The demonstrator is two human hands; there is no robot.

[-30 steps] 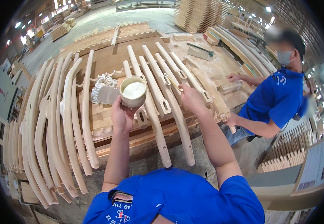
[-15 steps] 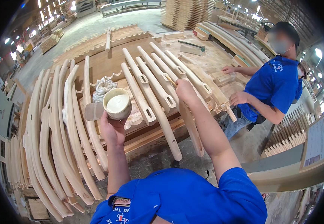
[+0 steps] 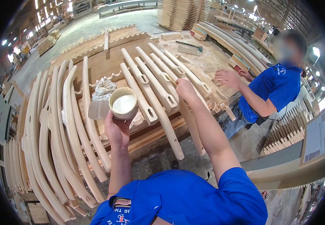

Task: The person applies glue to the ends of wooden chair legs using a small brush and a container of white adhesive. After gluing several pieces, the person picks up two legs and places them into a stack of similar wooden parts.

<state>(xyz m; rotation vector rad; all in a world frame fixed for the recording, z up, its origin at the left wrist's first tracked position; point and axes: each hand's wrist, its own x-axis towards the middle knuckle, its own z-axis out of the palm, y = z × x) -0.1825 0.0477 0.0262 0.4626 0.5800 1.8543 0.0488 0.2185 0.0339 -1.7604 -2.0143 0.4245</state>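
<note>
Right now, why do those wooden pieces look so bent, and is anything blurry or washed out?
Head view: the fisheye lens bows straight edges toward its dark round rim, though the long wooden rails do seem curved themselves. The cup of white paste in the left hand is sharp and evenly lit. Ceiling lamps glare at the right edge. The co-worker has a blurred face.
</note>
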